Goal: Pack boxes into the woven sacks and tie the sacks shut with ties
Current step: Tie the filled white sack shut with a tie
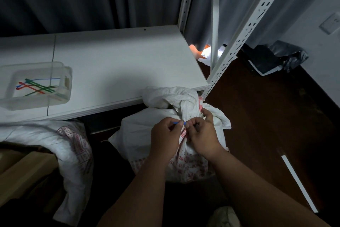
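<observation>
Both hands working a blue tie at the sack's neck

The left hand (164,133) and right hand (202,134), fingers curled, pinch the blue tie (177,123) against the gathered neck of the sack (147,134), which stands below the table's (119,64) front edge.

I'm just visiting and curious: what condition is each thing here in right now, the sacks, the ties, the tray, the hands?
Woven sack: neck gathered and twisted, tie going on.
Blue tie: pinched at the neck by both hands.
Left hand: grip on the tie.
Right hand: grip on tie and neck.
Second sack: lying slumped, mouth not visible.
Clear tray: holds loose coloured ties.
</observation>
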